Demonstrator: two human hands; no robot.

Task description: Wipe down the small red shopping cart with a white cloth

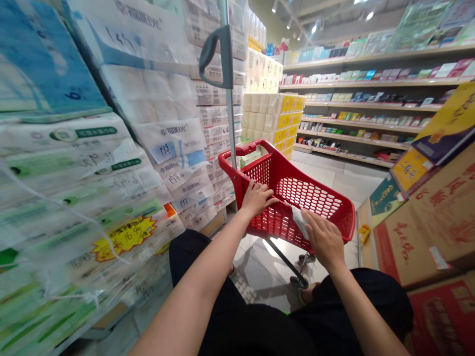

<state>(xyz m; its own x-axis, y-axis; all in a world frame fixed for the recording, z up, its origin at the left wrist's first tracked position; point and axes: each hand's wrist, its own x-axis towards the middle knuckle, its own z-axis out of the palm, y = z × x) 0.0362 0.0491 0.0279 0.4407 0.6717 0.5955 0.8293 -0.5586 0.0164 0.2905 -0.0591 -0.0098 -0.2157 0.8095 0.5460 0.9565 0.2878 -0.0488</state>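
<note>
A small red shopping cart (pixel 311 185) with a perforated plastic basket stands in front of my knees. My left hand (pixel 257 199) grips its near rim toward the handle end, fingers over the edge and thumb along it. Farther right on the same rim, my right hand (pixel 325 238) presses a crumpled white wipe (pixel 300 220) against the plastic, its fingers closed over it. A grey loop handle (pixel 218 57) on a metal pole rises from the cart's left end. Inside the basket, a red perforated flap (pixel 258 170) leans near the handle end.
Tall stacks of packaged tissue paper (pixel 166 133) rise close on my left, with a yellow price tag (pixel 124 238). Cardboard cartons (pixel 441 212) crowd the right side. Shelves of small goods (pixel 371 106) line the back. A cart wheel (pixel 299 282) rests near my foot.
</note>
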